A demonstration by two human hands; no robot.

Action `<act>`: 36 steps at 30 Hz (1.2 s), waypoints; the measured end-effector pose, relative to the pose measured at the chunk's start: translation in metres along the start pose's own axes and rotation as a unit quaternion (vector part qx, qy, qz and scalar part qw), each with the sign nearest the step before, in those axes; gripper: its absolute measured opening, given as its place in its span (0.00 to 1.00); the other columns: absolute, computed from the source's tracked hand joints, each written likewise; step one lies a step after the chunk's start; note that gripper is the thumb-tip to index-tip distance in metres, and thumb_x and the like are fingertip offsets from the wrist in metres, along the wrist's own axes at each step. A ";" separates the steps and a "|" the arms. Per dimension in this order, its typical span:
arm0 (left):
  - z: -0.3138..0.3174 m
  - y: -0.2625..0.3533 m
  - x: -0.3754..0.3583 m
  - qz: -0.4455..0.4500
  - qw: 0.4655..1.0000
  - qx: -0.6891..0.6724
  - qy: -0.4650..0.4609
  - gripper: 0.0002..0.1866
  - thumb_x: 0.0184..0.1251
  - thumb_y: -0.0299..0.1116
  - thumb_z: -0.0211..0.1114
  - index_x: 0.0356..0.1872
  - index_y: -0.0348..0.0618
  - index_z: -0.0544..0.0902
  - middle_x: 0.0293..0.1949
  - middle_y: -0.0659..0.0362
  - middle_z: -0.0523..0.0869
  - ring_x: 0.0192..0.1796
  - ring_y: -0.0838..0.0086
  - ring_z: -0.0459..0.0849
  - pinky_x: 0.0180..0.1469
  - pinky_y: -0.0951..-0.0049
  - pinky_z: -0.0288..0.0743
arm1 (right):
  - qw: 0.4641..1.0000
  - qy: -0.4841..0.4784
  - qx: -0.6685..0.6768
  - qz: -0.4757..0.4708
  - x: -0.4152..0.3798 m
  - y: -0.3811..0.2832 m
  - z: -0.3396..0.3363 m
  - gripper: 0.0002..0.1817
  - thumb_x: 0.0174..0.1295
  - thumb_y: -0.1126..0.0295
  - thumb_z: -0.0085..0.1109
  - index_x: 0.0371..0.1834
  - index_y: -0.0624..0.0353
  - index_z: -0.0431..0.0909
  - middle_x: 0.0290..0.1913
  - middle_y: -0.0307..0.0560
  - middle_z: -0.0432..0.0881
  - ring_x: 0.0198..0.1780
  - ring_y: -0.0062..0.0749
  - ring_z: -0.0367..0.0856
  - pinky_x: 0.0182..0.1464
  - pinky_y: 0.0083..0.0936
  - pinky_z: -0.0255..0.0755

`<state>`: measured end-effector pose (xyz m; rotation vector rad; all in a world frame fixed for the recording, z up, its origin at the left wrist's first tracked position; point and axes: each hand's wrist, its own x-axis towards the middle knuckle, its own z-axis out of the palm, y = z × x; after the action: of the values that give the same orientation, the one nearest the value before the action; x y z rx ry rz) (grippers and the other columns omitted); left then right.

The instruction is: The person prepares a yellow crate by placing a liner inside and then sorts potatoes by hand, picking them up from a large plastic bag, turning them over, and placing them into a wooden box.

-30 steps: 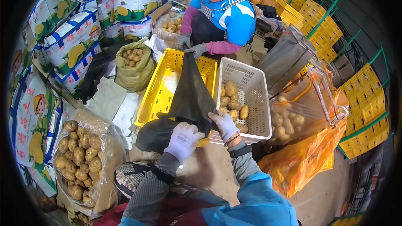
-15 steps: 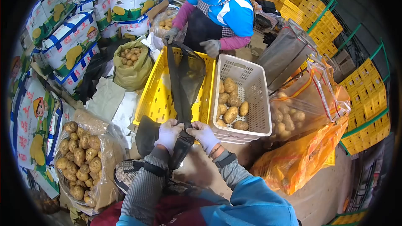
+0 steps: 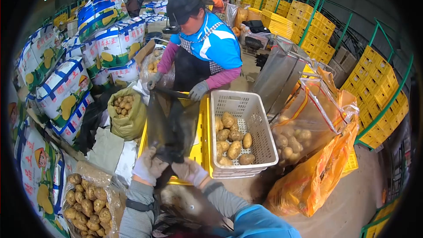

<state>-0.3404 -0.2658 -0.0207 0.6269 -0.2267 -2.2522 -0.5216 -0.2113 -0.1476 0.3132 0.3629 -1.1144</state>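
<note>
A sheer black mesh bag (image 3: 174,125) is stretched over the yellow crate (image 3: 205,136). My left hand (image 3: 150,166), in a pale glove, has its fingers closed on the near end of the mesh. Beside it, my gloved right hand (image 3: 189,171) grips the same end, slightly blurred. Across the crate, a co-worker in grey gloves holds the far edge, one glove (image 3: 154,80) at its left and the other (image 3: 199,91) at its right. Against the yellow crate's right side stands a white crate (image 3: 264,154) with several potatoes (image 3: 234,149) in it.
At lower left is a plastic-lined box of potatoes (image 3: 88,207); a green sack (image 3: 128,123) of potatoes stands beyond it. Printed white bags (image 3: 66,92) are piled at left. To the right are an orange bag (image 3: 308,185), a clear bag of potatoes (image 3: 293,139) and stacked yellow crates (image 3: 374,97).
The view has tilted up. The mesh bag is spread wider, and both my hands have moved forward with its near end. The co-worker's right-side glove has come onto the far edge.
</note>
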 end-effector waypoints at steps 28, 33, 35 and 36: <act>-0.345 0.044 0.034 0.166 0.925 0.256 0.226 0.13 0.59 0.25 0.65 0.46 0.36 0.80 0.43 0.56 0.83 0.47 0.63 0.83 0.51 0.69 0.78 | 0.931 0.229 -0.141 -0.249 -0.087 -0.063 -0.158 0.11 0.65 0.68 0.57 0.50 0.55 0.79 0.32 0.36 0.82 0.36 0.30 0.83 0.46 0.34 0.81; -0.320 0.085 0.019 0.220 0.864 0.325 0.315 0.20 0.73 0.41 0.58 0.56 0.37 0.79 0.51 0.54 0.84 0.50 0.65 0.84 0.52 0.67 0.81 | 0.912 0.294 -0.166 -0.233 -0.099 -0.078 -0.170 0.14 0.66 0.65 0.59 0.52 0.58 0.78 0.29 0.34 0.80 0.31 0.27 0.81 0.42 0.29 0.81; -0.296 0.102 0.017 0.228 0.904 0.190 0.307 0.21 0.75 0.42 0.57 0.58 0.37 0.79 0.51 0.54 0.84 0.51 0.66 0.84 0.52 0.66 0.81 | 0.947 0.217 -0.161 -0.175 -0.107 -0.085 -0.175 0.16 0.66 0.66 0.59 0.54 0.58 0.77 0.34 0.36 0.81 0.35 0.25 0.81 0.42 0.27 0.80; -0.301 0.108 0.013 0.275 0.867 0.282 0.305 0.20 0.74 0.41 0.58 0.58 0.38 0.79 0.51 0.53 0.84 0.52 0.66 0.83 0.53 0.66 0.81 | 0.946 0.205 -0.195 -0.161 -0.107 -0.083 -0.165 0.15 0.65 0.67 0.59 0.54 0.58 0.77 0.35 0.36 0.81 0.36 0.25 0.81 0.43 0.25 0.79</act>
<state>-0.1275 -0.3396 -0.2473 1.3517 -0.6576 -1.3343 -0.6597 -0.0890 -0.2550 0.1315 1.0192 -1.2632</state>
